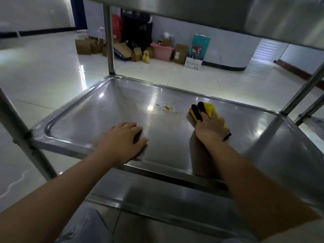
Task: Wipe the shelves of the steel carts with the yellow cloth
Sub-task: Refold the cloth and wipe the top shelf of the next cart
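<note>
A steel cart's middle shelf [108,109] fills the view, a shallow tray with a raised rim. The yellow cloth [209,108] lies on the shelf at the right. My right hand [209,126] presses down on it, with dark fingertip covers on at least two fingers reaching over the cloth. A small yellow stain [167,108] with scattered droplets sits on the steel just left of the cloth. My left hand [122,141] rests flat on the shelf near its front rim, holding nothing.
The cart's upper shelf [228,13] hangs overhead and a lower shelf [157,195] shows below. Steel posts [109,41] stand at the corners. Cardboard boxes, bags and a pink bin [162,50] line the far wall on the tiled floor.
</note>
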Available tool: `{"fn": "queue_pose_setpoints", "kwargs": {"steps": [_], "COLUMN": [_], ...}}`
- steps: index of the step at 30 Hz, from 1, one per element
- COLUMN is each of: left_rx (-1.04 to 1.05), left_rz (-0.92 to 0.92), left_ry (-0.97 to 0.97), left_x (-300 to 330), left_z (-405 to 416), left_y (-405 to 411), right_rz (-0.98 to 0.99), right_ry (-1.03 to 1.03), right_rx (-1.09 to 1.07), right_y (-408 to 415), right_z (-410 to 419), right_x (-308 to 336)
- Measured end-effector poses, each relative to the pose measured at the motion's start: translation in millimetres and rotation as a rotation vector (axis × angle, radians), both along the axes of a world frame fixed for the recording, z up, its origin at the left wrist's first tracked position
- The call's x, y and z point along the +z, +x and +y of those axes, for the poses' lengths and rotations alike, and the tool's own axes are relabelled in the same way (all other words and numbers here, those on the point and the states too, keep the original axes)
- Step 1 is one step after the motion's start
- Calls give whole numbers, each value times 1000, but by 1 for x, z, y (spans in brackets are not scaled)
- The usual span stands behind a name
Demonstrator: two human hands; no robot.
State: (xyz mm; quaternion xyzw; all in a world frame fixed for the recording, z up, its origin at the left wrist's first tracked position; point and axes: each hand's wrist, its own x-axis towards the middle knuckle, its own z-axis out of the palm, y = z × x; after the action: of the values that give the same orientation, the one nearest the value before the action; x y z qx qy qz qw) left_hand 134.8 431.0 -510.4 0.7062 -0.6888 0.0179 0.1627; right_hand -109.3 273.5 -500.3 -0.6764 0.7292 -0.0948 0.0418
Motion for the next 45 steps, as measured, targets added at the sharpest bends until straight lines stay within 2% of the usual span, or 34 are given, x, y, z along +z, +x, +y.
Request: {"fn": "queue_pose_setpoints", "kwargs": {"steps": [2, 5, 8, 10, 12, 14, 17, 19, 24, 27, 29, 31, 35, 37, 39, 41, 45], "left_rx": [15, 130, 231, 248, 229, 207, 207, 206, 175, 185, 179, 165, 160, 159, 171, 194, 206], "left_rz": [47, 112, 137, 142, 145, 160, 141, 147, 197, 193, 189, 178, 181, 175, 170, 161, 148], "left_ry": [-78, -154, -209, -225, -228, -216, -212, -214, -223, -206, -198, -179, -161, -172, -182, -184, -182], "left_x": [-2, -4, -6, -6, -6, -5, -6, -6, -1, 1, 0, 1, 2, 2, 2, 1, -1], "left_z": [0, 5, 11, 12, 11, 10, 8, 8, 8, 9, 10, 12, 13, 14, 13, 10, 5], "left_y": [0, 5, 2, 0, -2, -2, -2, -2, 0, -1, -1, -2, -3, -5, -6, -5, -1], "right_rz": [-10, 32, 105, 94, 85, 82, 23, -11, 65, 70, 32, 27, 58, 25, -6, 4, 68], "right_ry": [-17, -96, -195, -195, -165, -113, -30, 1, 7, -59, -105, -118, -97, -10, 64, 62, -30], "right_rx": [-7, 261, 547, 660, 639, 504, 340, 317, 586, 793, 852, 764, 320, 105, -1, 58, 429], "right_y": [37, 69, 52, 31, 20, 27, 63, 92, 138, 103, 64, 25, -32, -34, -16, 13, 68], "right_z": [2, 21, 37, 33, 15, -10, -43, -55, -30, 1, 10, 1, -48, -72, -85, -83, -47], "right_x": [1, -3, -9, -7, -4, 0, 3, 3, 5, -1, -1, 1, 3, 8, 13, 14, 6]}}
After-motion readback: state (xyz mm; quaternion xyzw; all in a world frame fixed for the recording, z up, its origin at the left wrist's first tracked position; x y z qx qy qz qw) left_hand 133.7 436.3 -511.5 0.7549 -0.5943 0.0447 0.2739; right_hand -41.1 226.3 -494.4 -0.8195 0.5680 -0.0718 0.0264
